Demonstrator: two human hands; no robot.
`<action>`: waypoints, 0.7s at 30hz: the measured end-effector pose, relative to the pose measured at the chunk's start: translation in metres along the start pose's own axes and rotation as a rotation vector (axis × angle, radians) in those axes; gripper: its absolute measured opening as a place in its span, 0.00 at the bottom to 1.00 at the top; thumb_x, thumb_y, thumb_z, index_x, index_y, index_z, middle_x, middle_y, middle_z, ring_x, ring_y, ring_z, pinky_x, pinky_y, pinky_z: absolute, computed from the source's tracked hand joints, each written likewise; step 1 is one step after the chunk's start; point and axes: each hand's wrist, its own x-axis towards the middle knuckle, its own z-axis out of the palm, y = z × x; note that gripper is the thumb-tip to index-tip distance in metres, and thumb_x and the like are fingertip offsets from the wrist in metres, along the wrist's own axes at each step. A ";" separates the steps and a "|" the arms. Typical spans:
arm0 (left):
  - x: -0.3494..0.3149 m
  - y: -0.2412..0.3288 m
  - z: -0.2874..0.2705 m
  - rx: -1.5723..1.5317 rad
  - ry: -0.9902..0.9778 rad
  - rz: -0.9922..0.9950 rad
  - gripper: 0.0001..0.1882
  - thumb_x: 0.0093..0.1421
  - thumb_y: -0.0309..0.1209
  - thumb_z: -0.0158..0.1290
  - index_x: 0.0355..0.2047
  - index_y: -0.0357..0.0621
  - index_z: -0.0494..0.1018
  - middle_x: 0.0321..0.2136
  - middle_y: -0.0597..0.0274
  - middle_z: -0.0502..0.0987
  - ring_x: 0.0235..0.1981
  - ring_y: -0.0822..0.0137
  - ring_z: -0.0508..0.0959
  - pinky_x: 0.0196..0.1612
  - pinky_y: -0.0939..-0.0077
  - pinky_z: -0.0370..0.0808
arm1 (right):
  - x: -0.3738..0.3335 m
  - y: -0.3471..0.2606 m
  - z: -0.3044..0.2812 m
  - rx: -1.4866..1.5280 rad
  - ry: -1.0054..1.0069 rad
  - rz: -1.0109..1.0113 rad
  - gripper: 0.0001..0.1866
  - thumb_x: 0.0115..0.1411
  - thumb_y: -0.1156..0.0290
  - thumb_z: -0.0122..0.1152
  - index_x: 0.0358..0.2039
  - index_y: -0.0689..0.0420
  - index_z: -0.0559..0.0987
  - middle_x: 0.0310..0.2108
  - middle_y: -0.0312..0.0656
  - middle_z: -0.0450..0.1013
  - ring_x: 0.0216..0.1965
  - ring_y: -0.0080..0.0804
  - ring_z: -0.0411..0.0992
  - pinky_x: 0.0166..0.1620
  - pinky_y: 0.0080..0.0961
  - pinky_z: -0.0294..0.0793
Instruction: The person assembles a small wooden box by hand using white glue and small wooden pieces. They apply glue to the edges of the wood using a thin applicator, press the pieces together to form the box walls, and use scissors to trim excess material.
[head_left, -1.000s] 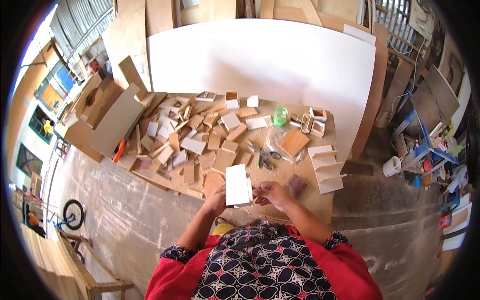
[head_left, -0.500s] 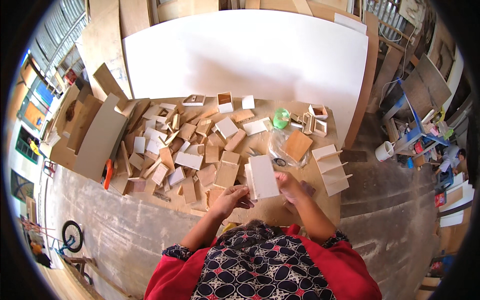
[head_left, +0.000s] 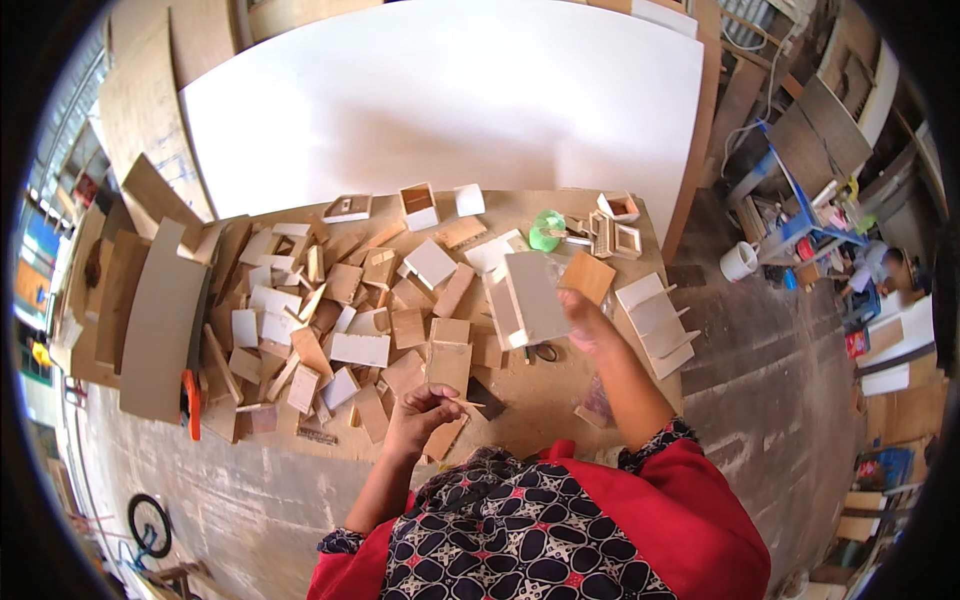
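My right hand (head_left: 590, 325) is closed on the right side of a small wooden box (head_left: 540, 295) with a white panel and a bare-wood open side. It holds the box tilted above the table. Lower and to the left, my left hand (head_left: 420, 418) pinches a thin pale wood sliver (head_left: 468, 403) between thumb and fingers, apart from the box. Behind the box lies a brown wooden panel (head_left: 587, 275). A dark flat piece (head_left: 485, 399) rests just right of my left hand. Scissors with black handles (head_left: 545, 352) show under the box, their blades hidden.
Wood offcuts (head_left: 360, 349) cover the table's left half. At the right edge lies a white piece with several upright slats (head_left: 655, 318). Small open boxes (head_left: 419, 206) and a green plastic bundle (head_left: 546, 230) stand toward the back, before a large white board (head_left: 440, 90).
My left hand has let go of the box and moved down-left, now pinching a wood sliver. My right hand has raised the box and turned it. The view has shifted slightly.
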 end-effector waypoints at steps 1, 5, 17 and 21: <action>0.002 0.001 0.000 -0.004 -0.011 0.003 0.08 0.57 0.22 0.58 0.38 0.39 0.75 0.29 0.63 0.80 0.31 0.73 0.79 0.37 0.81 0.75 | 0.000 0.011 0.002 0.017 -0.013 0.008 0.16 0.55 0.67 0.63 0.42 0.63 0.78 0.35 0.36 0.78 0.33 0.20 0.75 0.39 0.20 0.73; 0.012 0.005 -0.001 0.060 -0.070 -0.029 0.07 0.58 0.25 0.58 0.37 0.38 0.76 0.28 0.65 0.79 0.31 0.75 0.77 0.37 0.82 0.74 | -0.008 0.035 0.006 0.076 -0.053 0.023 0.14 0.59 0.60 0.63 0.35 0.59 0.80 0.30 0.33 0.78 0.28 0.15 0.73 0.33 0.16 0.72; 0.033 -0.003 0.006 0.271 -0.278 -0.098 0.13 0.65 0.36 0.52 0.30 0.37 0.75 0.25 0.66 0.76 0.25 0.77 0.74 0.32 0.83 0.72 | -0.065 0.039 -0.011 0.150 0.254 -0.044 0.12 0.55 0.72 0.64 0.39 0.63 0.80 0.35 0.35 0.78 0.34 0.18 0.74 0.41 0.18 0.73; 0.026 -0.007 0.009 0.252 -0.216 -0.089 0.17 0.67 0.38 0.48 0.27 0.38 0.72 0.21 0.68 0.73 0.23 0.77 0.73 0.30 0.83 0.71 | -0.077 0.032 -0.024 0.222 0.324 -0.053 0.13 0.54 0.69 0.65 0.38 0.63 0.80 0.34 0.36 0.78 0.33 0.19 0.75 0.41 0.19 0.73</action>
